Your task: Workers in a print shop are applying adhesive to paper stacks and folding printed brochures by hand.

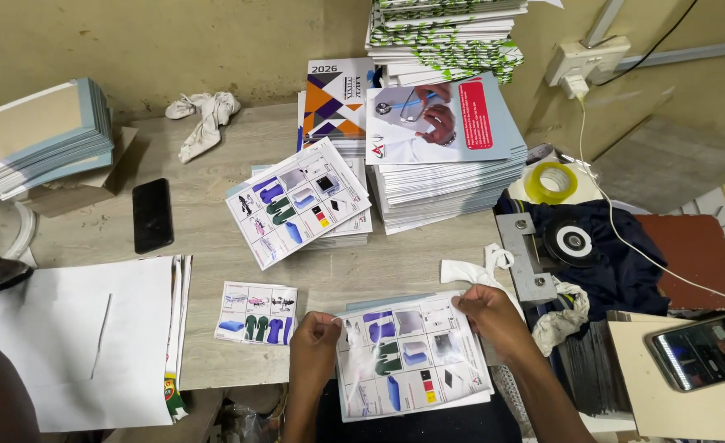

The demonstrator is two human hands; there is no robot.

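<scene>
A printed sheet (412, 353) with a grid of small product pictures lies at the near table edge, covered by a glossy clear film. My left hand (313, 340) pinches the sheet's upper left corner. My right hand (490, 316) grips its upper right corner, beside a crumpled white cloth (471, 271). A smaller cut piece (256, 313) showing blue and green items rests just left of my left hand. Further back, a stack of the same grid sheets (298, 199) sits tilted on the wooden table (215, 246).
A tall pile of booklets (444, 176) stands behind, with more piled against the wall. A black phone (152, 215) lies at left, white paper sheets (75, 340) at near left, a tape roll (552, 182) and a lit phone (703, 351) at right.
</scene>
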